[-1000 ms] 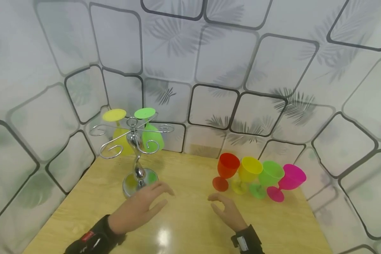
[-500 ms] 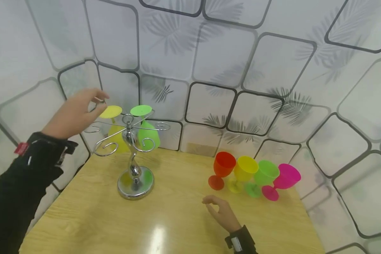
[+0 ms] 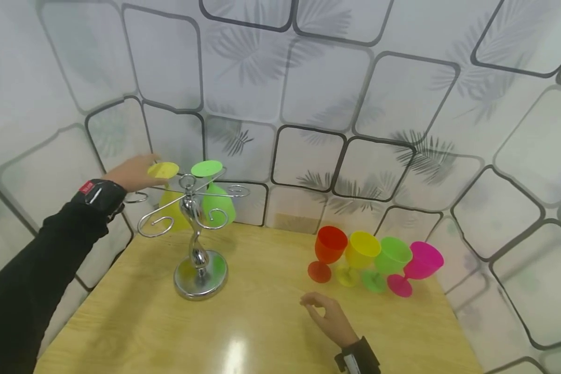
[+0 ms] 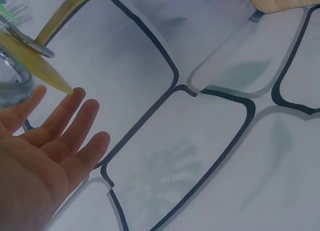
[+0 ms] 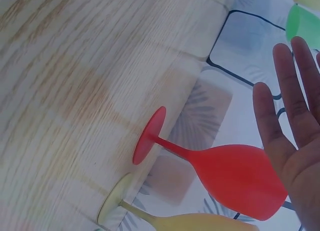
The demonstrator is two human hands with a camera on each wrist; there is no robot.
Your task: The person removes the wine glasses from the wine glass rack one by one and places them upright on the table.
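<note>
My left hand (image 3: 133, 173) is at the upturned foot of a yellow goblet (image 3: 170, 200), which hangs upside down on a chrome rack (image 3: 198, 257). In the left wrist view its fingers are spread and fairly straight, with fingertips beside the rim of the yellow foot (image 4: 45, 73); the thumb is not clearly seen there. A green goblet (image 3: 217, 202) hangs from the neighbouring arm of the rack. My right hand (image 3: 329, 318), fingers loosely bent and holding nothing, hovers or rests near the table front, closest to an upright red goblet (image 3: 330, 246).
Right of the red goblet stand a yellow goblet (image 3: 362, 250), a green goblet (image 3: 392, 255) and a pink goblet (image 3: 423, 261) in a row on the wooden table (image 3: 262, 280). A patterned curtain (image 3: 243, 93) closes off the back and sides.
My left hand has moved from the front of the rack up and left, then down to the hanging yellow goblet's foot. The right hand has hardly moved.
</note>
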